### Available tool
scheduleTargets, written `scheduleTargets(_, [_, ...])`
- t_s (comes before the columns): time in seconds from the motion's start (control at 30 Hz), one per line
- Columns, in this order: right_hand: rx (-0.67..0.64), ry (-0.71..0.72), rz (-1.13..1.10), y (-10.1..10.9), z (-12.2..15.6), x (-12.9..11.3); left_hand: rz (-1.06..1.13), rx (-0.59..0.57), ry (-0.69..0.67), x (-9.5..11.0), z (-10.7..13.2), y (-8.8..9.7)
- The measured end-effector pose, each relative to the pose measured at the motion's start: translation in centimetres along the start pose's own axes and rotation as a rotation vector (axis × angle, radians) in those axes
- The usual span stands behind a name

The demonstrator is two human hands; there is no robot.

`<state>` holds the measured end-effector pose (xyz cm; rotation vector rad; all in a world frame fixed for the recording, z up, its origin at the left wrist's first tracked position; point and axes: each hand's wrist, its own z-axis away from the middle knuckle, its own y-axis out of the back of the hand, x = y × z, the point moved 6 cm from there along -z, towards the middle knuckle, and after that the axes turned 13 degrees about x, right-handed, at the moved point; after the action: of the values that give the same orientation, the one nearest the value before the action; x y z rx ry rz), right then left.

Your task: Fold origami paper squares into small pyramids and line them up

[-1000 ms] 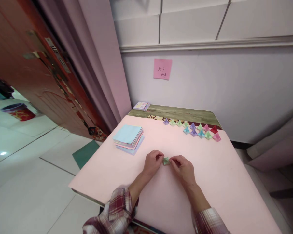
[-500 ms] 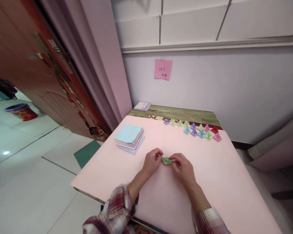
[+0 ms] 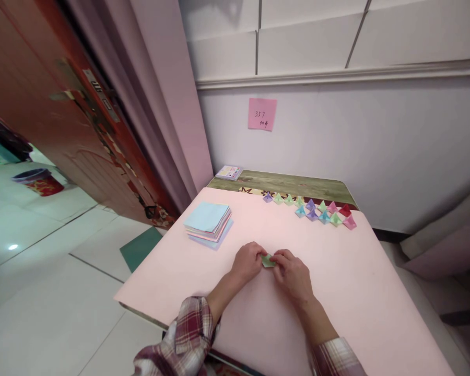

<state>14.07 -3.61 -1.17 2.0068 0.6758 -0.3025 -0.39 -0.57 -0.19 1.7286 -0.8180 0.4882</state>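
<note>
A small folded piece of green origami paper (image 3: 268, 261) is held between my two hands, low over the pink table cover. My left hand (image 3: 249, 261) pinches its left edge with thumb and fingers. On the opposite side my right hand (image 3: 293, 272) grips the right edge, its fingertips partly covering the fold. Beyond them, to the right, several small folded paper pieces (image 3: 324, 216) in purple, green, blue, pink and red sit in two rows. To the left lies a stack of coloured square paper (image 3: 207, 217), light blue on top.
The pink cover (image 3: 172, 271) lies over a wooden-patterned table (image 3: 297, 180). A printed packet (image 3: 229, 172) rests at the back left corner. A pink note (image 3: 262, 114) is stuck on the wall. At the left are a red door (image 3: 62, 104), a bin (image 3: 39, 181) and a green sheet (image 3: 141, 248) on the floor.
My hands have come slightly closer together on the green paper, and the left fingers now cover more of its edge. The view has shifted slightly.
</note>
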Motion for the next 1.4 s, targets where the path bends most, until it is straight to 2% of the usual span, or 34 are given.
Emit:
scheduleTargets(0.13, [-0.008, 0.002, 0.025, 0.0, 0.1, -0.3, -0.089, -0.042, -0.002, 0.3, 0.0, -0.5])
scheduleTargets(0.4, [0.028, -0.082, 0.052, -0.3, 0.4, -0.9, -0.227, -0.060, 0.001, 0.9, -0.1, -1.3])
scheduleTargets(0.8, [0.018, 0.015, 0.143, 0.0, 0.3, -1.4, -0.295, -0.131, -0.064, 2.0, 0.0, -1.6])
scheduleTargets(1.03, [-0.020, 0.018, 0.132, 0.2, 0.2, -1.4, -0.216, -0.128, -0.046, 1.1, -0.2, -1.7])
scheduleTargets(1.2, [-0.045, 0.003, 0.062, 0.6, 0.1, -1.3, -0.163, -0.149, -0.047, 1.2, -0.1, -1.4])
scheduleTargets(1.3, [-0.057, -0.053, -0.006, 1.0, 0.1, -0.7, -0.052, -0.121, 0.012, 0.9, -0.2, -0.4])
scheduleTargets(1.4, [-0.050, -0.107, -0.059, 1.5, 0.4, -0.1, 0.128, -0.039, 0.132, -0.7, -0.6, 1.3])
